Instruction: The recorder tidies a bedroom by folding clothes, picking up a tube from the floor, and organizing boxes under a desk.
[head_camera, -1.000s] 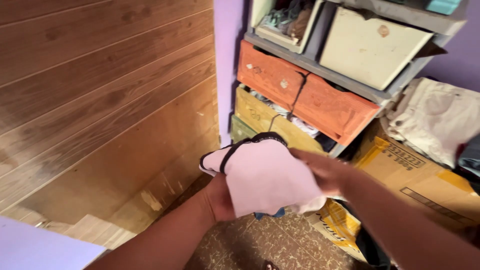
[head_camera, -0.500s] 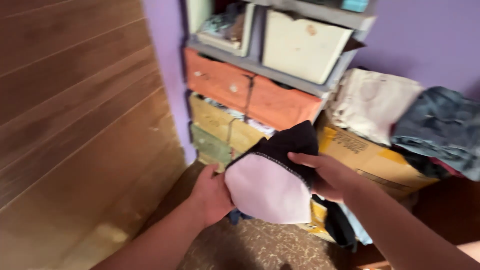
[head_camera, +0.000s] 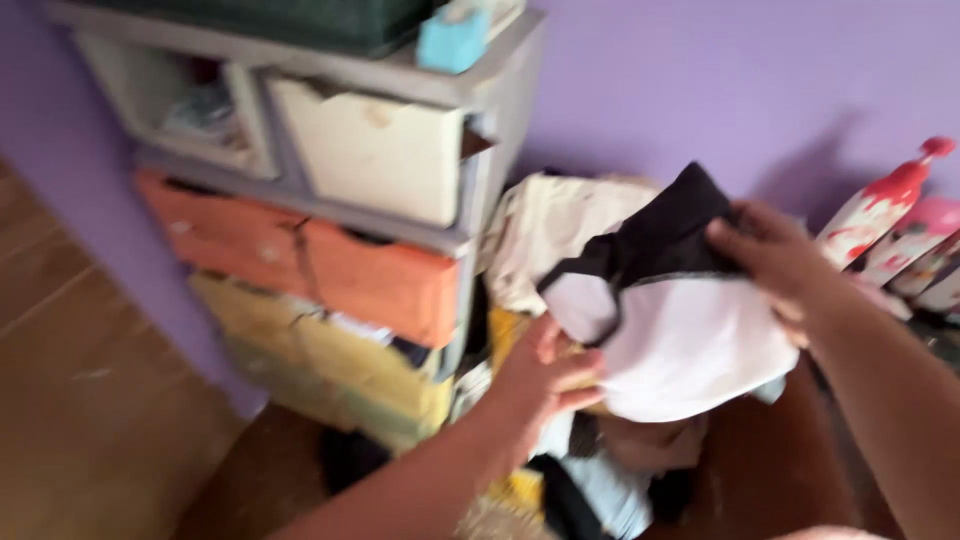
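The pale pink garment with black trim (head_camera: 680, 340) hangs in mid-air between both hands, in front of a heap of clothes on a cardboard box, right of the drawer unit (head_camera: 300, 220). Going left to right: the unit's orange drawer (head_camera: 300, 265) and yellow drawer (head_camera: 320, 365) stand partly open with cloth spilling out. The left hand (head_camera: 545, 385) supports the garment's lower left edge from below, grip loosely pinching the fabric with fingers curled under it. The right hand (head_camera: 775, 255) holds the black upper part, grip pressed together on the cloth. Behind lies a cream cloth (head_camera: 545, 225) on the heap — the picture is blurred, so finer folds cannot be read. To handle it well, both hands would best keep the edges taut and level, so the fabric does not sag or slip.
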